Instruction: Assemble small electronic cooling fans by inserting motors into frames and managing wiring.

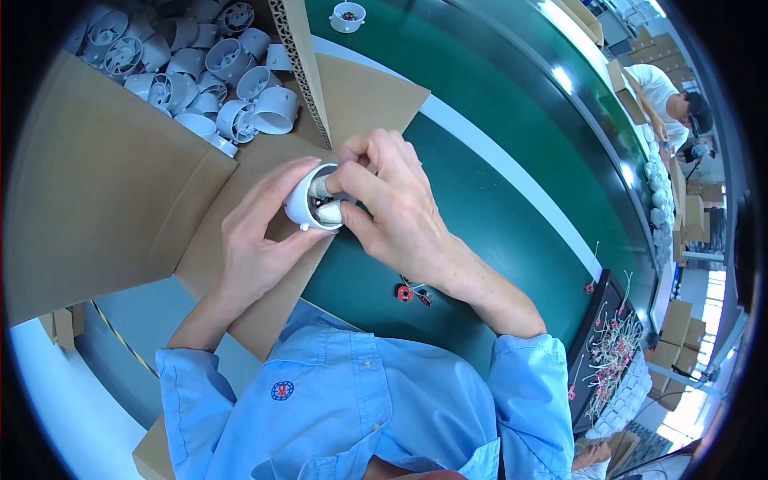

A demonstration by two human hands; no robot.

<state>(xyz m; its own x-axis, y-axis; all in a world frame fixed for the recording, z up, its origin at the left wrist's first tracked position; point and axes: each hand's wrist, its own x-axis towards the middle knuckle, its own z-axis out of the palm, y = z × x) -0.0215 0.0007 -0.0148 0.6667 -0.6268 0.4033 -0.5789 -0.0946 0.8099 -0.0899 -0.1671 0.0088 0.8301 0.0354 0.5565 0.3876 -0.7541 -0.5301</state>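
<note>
My left hand [258, 238] is closed around a white round plastic housing [298, 206], its opening tilted toward the right. My right hand [398, 202] reaches into that opening with thumb and forefinger, both tips wrapped in pale coverings. Between these two fingers a small dark part shows inside the housing, too hidden to tell its kind. Below my right wrist, a small red round part [406, 294] with thin wires lies on the green work surface [496, 256], with a darker one [426, 298] beside it.
An open carton [104, 184] at the left holds many white housings [276, 110]. Another housing [346, 18] stands on the far green belt [448, 56]. At right, a black tray [590, 328] bears red wired parts [612, 352]. A co-worker [664, 96] is beyond the belt.
</note>
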